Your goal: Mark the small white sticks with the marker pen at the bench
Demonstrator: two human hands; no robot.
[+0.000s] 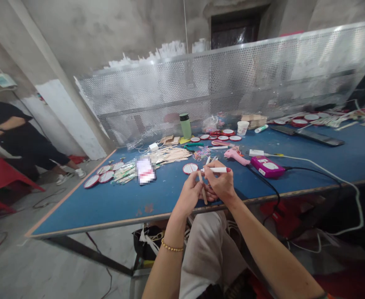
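Near the front edge of the blue table, my left hand is closed on a flat wooden stick, which slants down between my two hands. My right hand grips a white marker pen with a red end, its tip pointing left near the stick's upper end. Just beyond my left hand lies a round white disc with a red rim and faint lines on it. Small coloured strands are heaped behind my hands. A pink glue gun rests to the right.
On the blue table lie a phone, a pile of wooden sticks and red-rimmed discs. A purple box with cables sits right. A green bottle and paper cup stand behind. Another person stands far left.
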